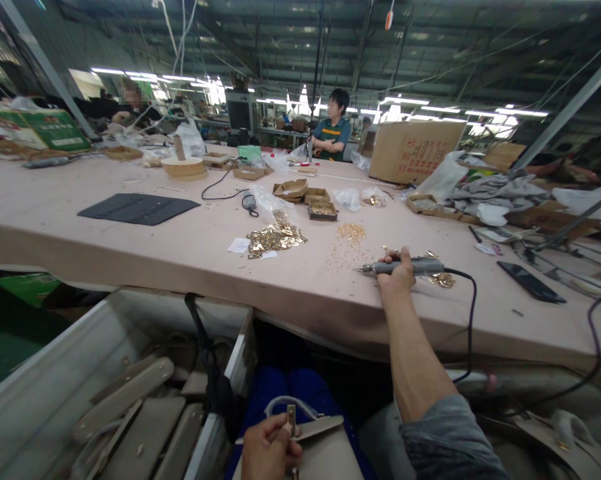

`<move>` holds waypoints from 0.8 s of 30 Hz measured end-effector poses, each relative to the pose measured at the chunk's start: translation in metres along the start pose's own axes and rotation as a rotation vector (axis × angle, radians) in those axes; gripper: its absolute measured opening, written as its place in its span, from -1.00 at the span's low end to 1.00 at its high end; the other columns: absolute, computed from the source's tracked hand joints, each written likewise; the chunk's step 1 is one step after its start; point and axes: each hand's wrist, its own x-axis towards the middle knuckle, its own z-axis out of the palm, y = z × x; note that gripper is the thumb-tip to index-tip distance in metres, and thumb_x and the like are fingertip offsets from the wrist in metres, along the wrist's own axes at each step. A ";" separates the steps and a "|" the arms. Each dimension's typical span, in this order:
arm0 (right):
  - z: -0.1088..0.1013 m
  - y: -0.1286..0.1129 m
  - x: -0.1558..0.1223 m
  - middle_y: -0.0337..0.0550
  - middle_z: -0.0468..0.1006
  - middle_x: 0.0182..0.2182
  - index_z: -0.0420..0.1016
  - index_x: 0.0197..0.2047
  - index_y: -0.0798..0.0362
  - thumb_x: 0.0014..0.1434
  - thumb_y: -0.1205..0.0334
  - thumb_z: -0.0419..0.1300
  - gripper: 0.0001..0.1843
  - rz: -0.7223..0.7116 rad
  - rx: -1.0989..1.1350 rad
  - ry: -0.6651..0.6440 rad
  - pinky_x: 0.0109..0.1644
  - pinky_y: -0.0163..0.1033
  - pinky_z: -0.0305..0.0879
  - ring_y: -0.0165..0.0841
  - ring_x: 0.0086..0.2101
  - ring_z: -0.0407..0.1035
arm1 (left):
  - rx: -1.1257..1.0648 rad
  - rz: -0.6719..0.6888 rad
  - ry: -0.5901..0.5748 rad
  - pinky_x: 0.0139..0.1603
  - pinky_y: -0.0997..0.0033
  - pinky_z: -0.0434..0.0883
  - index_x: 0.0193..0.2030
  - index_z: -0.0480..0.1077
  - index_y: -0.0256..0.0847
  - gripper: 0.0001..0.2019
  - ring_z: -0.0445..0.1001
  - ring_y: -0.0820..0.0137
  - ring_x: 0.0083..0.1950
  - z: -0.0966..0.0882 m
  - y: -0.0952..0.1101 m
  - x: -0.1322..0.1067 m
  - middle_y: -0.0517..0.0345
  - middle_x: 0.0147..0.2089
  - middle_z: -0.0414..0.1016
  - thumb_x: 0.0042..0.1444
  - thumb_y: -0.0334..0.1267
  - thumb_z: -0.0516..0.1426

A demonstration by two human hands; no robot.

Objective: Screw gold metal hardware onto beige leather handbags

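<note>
My right hand [399,277] is closed around a grey electric screwdriver [428,267] just over the table's front edge. The tool's thin tip points left, toward loose tiny gold screws [350,233], and a black cord trails from its back end. Low in the view, my left hand [271,445] pinches a narrow gold metal fitting [291,417], which stands upright at the flap of a beige handbag [330,453]. The bag lies on my lap, its lower part cut off by the frame. Beside the screwdriver are more gold fittings [441,280], partly covered by the tool and hand.
A pile of gold fittings [275,240] and small cardboard boxes [323,212] lie mid-table. A black phone [530,281] is at right, a black sheet [140,208] at left. Below left, a white bin [150,310] holds beige bags. A co-worker [330,130] stands across the table.
</note>
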 end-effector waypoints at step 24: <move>0.004 -0.005 -0.010 -0.36 0.48 -0.47 0.29 -0.35 0.02 0.19 -0.01 0.46 -0.56 -0.017 -0.016 -0.001 -0.52 -0.39 0.43 -0.54 -0.59 0.30 | 0.018 -0.001 -0.024 -0.56 0.45 0.43 -0.34 0.62 -0.38 -0.51 0.45 0.35 -0.59 -0.002 -0.008 0.003 0.02 -0.61 0.50 -0.08 0.13 0.36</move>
